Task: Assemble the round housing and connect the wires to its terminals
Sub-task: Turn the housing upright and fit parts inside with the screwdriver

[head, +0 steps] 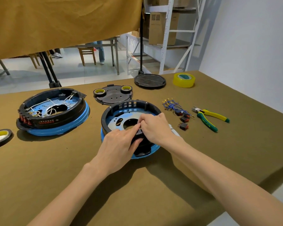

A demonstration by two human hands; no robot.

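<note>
Housing [121, 110] near rim behind hands [119, 142].

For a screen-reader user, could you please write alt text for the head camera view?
Both hands, left hand and right hand, work at the near rim of an open round housing on a brown table. A wired housing sits left; blue wires, switches and pliers lie right.

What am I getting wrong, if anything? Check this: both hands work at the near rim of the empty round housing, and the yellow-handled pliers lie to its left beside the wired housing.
One detail is wrong: the pliers lie to the right of the empty housing, past the blue wires, not by the wired housing. The head view shows it. The left hand and right hand do work at its near rim.
</note>
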